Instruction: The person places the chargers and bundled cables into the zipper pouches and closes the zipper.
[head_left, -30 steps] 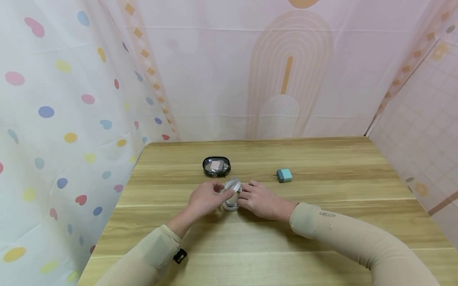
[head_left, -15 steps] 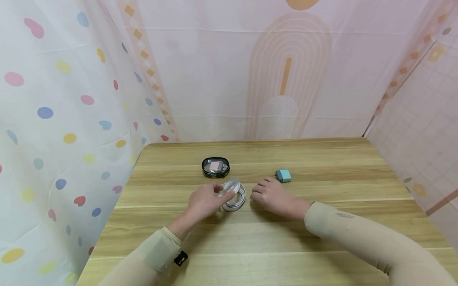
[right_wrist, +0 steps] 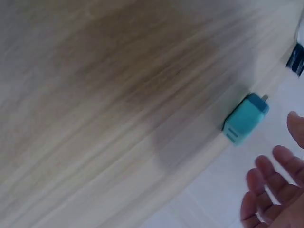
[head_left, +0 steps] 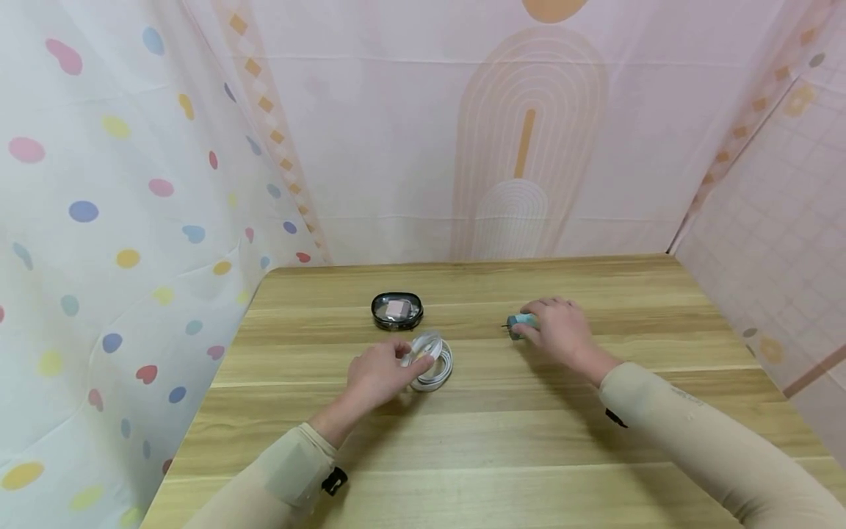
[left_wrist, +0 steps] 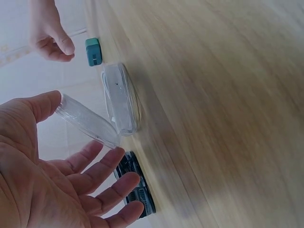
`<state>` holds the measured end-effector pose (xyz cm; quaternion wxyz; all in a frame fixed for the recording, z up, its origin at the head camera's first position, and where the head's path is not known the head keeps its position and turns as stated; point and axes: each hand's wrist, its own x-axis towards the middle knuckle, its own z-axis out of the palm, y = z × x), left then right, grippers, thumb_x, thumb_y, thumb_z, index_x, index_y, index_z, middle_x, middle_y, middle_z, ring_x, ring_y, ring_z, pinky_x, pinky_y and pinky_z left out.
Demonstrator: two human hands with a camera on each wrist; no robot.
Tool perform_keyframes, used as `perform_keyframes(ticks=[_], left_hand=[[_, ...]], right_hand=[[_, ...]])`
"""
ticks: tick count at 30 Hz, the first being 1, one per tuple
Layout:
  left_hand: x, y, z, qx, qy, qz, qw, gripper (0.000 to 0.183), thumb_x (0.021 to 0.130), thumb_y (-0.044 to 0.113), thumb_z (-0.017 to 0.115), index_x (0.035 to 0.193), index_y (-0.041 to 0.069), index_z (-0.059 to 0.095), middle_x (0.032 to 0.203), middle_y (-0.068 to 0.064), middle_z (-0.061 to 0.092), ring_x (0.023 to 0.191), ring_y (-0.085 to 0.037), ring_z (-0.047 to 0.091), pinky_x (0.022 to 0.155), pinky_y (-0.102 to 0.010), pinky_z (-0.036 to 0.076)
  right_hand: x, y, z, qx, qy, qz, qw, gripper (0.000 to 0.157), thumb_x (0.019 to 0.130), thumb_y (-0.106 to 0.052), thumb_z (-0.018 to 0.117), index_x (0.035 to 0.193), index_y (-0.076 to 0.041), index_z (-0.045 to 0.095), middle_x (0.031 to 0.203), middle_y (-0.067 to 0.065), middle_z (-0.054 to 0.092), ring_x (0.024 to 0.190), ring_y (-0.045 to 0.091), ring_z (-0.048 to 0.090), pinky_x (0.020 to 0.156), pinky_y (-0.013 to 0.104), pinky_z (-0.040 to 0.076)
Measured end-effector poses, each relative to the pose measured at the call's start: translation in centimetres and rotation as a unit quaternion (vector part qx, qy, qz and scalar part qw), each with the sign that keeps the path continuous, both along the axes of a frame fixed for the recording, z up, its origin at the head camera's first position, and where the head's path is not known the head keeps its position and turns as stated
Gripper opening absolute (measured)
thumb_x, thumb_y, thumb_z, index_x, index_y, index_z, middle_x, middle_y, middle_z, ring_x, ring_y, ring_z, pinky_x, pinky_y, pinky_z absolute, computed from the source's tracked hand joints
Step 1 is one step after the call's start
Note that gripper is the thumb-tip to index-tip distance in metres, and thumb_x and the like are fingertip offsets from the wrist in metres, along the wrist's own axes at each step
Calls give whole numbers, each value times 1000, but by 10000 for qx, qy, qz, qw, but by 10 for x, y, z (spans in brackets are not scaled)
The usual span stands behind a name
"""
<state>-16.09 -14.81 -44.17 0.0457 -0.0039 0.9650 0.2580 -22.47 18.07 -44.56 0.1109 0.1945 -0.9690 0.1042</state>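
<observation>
My left hand holds the raised lid of a small clear plastic case, thumb at one edge and a fingertip at the opposite one. Inside the case lies a coiled white cable. The case stands on the table with its lid tilted up. Over to the right, my right hand reaches over a teal charger plug, overlapping it in the head view. In the right wrist view its fingers are spread and there is a gap between them and the plug. The plug's metal prongs point left.
Behind the clear case sits an oval black-rimmed case with a transparent top and a pinkish block inside. The wooden table ends at a patterned curtain at the back.
My right hand has left the clear case and moved right to the teal charger plug. The left hand has kept its hold on the lid, nearly still.
</observation>
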Motion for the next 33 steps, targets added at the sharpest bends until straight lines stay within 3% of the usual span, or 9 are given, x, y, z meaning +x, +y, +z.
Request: perform_keyframes(ticks=[3,7,12,17,22,33], left_hand=[[1,1,1,-6,-3,1,10000,61,91,69,70,122,18,76,109,-3,80,91,-20,69,73,-38,46],[1,1,1,-29,-10,-13,10000,62,91,69,70,125,17,75,113,-5,80,93,-21,71,74,-39,47],[1,0,1,-38,34,-23,10000,62,91,68,70,126,17,75,113,-6,80,94,-23,72,73,-39,48],[2,0,1,-56,49,-12,10000,62,92,68,70,127,17,75,115,-6,80,97,-25,73,76,-41,49],[2,0,1,-52,86,-13,9999,62,91,68,70,126,17,76,116,-6,80,101,-27,74,80,-45,51],[3,0,1,-3,89,9,10000,61,91,68,71,125,17,76,114,-4,80,101,-26,72,82,-46,51]], right_hand=[[-3,4,2,-67,-514,-334,9981,48,99,-49,74,126,-9,76,132,16,76,129,44,66,105,62,55],[-6,4,-1,-44,-736,-509,9960,49,98,-52,74,122,-10,78,118,13,81,116,41,72,96,59,57],[-7,0,-5,136,-753,-595,9953,51,96,-56,74,121,-11,79,104,10,83,102,36,73,95,58,56],[-7,-4,-6,240,-704,-611,9954,50,96,-54,75,120,-10,79,104,11,83,97,34,70,95,59,54],[-6,-5,-6,246,-659,-603,9957,48,97,-51,76,120,-9,79,104,13,83,96,35,69,99,65,53],[-6,-6,-3,201,-833,-694,9939,43,99,-46,75,124,-11,78,105,14,82,104,42,72,99,67,55]])
